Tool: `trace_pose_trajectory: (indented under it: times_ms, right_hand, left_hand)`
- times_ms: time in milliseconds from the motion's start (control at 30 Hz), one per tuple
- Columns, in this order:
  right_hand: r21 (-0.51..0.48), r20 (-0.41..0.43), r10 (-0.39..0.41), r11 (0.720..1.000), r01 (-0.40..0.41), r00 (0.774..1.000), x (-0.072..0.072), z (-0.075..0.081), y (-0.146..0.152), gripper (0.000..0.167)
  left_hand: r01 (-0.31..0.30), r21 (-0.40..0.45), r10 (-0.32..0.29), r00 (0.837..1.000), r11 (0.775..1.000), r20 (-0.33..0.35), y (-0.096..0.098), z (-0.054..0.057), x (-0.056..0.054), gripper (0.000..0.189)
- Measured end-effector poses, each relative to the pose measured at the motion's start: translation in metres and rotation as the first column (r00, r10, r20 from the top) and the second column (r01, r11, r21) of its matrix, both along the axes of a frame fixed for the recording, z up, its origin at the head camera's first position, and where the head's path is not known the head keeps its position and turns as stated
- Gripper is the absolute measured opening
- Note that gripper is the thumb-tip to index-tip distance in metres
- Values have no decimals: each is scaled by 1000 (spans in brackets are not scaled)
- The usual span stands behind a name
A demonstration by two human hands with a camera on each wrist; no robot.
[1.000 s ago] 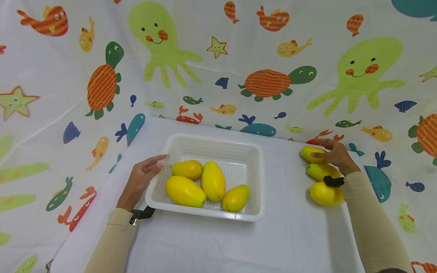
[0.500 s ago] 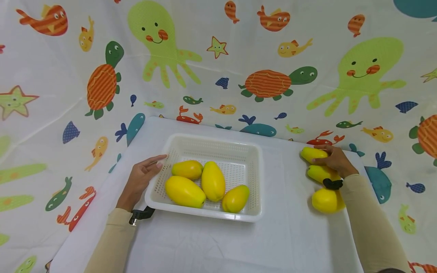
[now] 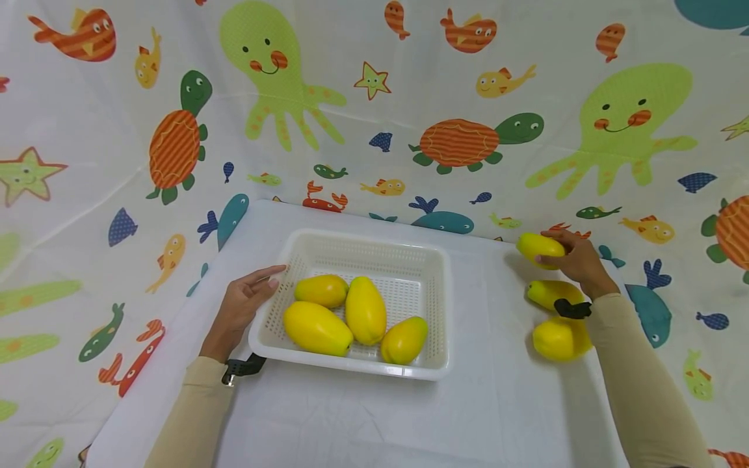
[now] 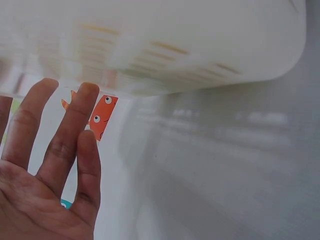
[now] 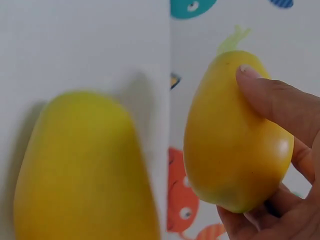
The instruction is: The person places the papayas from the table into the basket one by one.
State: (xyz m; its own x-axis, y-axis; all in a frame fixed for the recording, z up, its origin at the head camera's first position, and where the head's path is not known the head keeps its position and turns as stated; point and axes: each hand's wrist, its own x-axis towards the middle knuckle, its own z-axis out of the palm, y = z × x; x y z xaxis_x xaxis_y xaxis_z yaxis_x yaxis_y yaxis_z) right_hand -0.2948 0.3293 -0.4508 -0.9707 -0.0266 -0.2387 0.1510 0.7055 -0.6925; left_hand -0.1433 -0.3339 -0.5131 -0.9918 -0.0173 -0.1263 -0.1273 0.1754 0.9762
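My right hand grips a yellow mango, thumb on its near side. The right wrist view shows this mango held off the table, with a greenish tip. Just below the hand lies a second mango, and nearer to me a third yellow mango, partly behind my wrist. My left hand rests at the left side of a white perforated plastic basket. Seen from the left wrist, the fingers are extended, close under the basket's wall. Several mangoes lie inside the basket.
A white cloth covers the table. Behind and at the left hangs a white curtain printed with sea animals. The back edge of the table meets this curtain close behind the raised mango.
My right hand has taken hold of the farthest mango and lifted it off the table. The nearest mango on the right shifted slightly toward me. Left hand and basket stay in place.
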Motion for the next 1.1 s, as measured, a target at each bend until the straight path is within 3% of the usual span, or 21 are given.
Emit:
trace_pose_trajectory:
  times_ms: [400,733,1100]
  right_hand:
    - [-8,-53,107,994,-108,993,1,32,-37,77]
    - [-41,-72,138,989,-141,988,10,49,-71,73]
    - [-65,-142,262,960,-273,954,23,60,-107,68]
  left_hand:
    - [2,-9,-2,1000,1000,6,-1,-1,0,58]
    - [8,-9,-8,1000,1000,-5,-2,-1,1,57]
    - [4,-11,-4,1000,1000,-11,0,0,1,57]
